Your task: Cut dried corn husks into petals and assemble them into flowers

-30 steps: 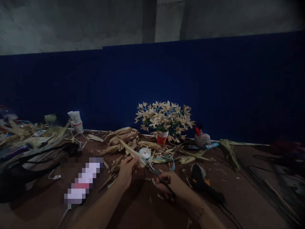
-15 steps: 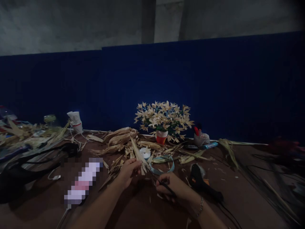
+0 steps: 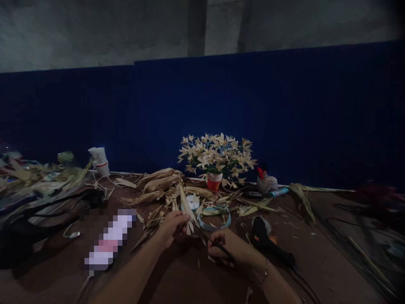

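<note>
My left hand (image 3: 171,228) pinches a dried husk strip (image 3: 185,202) that stands tilted up from my fingers. My right hand (image 3: 229,249) is closed round the dark handles of scissors (image 3: 211,241), whose blades point toward the bottom of the strip. Both hands hover low over the brown table (image 3: 177,283), in front of a heap of dried husks (image 3: 161,183).
A red cup of husk flowers (image 3: 217,162) stands at the back by the blue wall. A black glue gun (image 3: 268,245) with its cord lies right of my right hand. Blue ribbon (image 3: 218,215), a white roll (image 3: 192,202), cables and more husks litter the left.
The husk strip has swung from lying flat toward the left to standing more upright. My hands have drifted slightly closer together; the scissors stay at the strip's base.
</note>
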`<state>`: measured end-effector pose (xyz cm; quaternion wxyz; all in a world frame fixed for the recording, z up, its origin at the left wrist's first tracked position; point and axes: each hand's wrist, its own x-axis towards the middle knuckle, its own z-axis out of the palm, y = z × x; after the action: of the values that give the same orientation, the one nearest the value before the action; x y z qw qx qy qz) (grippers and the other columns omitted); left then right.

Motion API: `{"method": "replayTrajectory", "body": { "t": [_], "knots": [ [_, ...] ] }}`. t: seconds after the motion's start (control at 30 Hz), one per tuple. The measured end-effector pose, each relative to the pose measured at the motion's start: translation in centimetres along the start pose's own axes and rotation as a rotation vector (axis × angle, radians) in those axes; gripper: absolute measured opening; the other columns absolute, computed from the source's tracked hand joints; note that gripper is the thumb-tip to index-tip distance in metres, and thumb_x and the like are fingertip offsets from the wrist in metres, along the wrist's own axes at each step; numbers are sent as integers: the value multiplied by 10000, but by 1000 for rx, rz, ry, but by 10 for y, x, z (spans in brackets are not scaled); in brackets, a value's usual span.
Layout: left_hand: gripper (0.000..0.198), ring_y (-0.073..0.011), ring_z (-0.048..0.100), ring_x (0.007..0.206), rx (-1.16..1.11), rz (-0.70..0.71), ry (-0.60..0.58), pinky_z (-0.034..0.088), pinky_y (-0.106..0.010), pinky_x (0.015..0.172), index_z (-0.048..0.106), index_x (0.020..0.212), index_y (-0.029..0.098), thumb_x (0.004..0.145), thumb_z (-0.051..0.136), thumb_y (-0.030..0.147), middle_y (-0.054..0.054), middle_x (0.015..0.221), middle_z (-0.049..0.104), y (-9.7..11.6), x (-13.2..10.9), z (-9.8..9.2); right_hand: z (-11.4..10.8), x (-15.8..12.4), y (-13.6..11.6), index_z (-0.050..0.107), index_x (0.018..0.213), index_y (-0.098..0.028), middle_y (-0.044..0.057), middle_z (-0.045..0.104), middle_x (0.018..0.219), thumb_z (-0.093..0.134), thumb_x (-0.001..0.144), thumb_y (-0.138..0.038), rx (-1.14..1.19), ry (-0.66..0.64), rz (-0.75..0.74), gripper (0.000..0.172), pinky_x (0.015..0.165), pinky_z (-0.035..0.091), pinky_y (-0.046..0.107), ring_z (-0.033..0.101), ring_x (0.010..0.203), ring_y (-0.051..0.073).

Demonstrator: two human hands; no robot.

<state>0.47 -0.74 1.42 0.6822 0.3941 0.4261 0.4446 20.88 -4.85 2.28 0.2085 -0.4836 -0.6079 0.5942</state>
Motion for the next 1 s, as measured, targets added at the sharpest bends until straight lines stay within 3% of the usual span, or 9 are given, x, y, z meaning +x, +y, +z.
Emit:
{"method": "replayTrajectory", "body": {
  "t": [0.23,0.57,0.8,1.0],
  "knots": [
    [249,-40,426,351,40,17,-6,244,-141,339,547,616,129,600,693,330,51,446,495,-3,4,-3,2,1,-3,582,659,-139,-27,583,489,609,624,-295,-35,27,17,162,262,237,122,361,291,24],
    [242,-37,424,372,55,51,-8,266,-144,366,585,689,118,628,678,333,32,486,525,-8,5,-5,3,4,3,576,652,-155,-47,532,430,590,630,-261,-61,51,-3,110,265,234,129,363,291,39],
    [230,-40,404,382,12,166,78,261,-145,363,555,684,128,605,693,295,45,485,511,-4,5,-4,1,2,6,554,687,-155,-56,510,436,638,628,-298,99,64,-59,176,301,298,137,411,328,54],
    [209,-45,375,376,76,243,104,254,-155,370,517,663,137,619,675,266,60,430,476,-9,1,5,10,15,9,509,816,-186,-40,540,646,715,608,-312,436,228,-304,318,475,404,184,493,518,77]
  ]
}}
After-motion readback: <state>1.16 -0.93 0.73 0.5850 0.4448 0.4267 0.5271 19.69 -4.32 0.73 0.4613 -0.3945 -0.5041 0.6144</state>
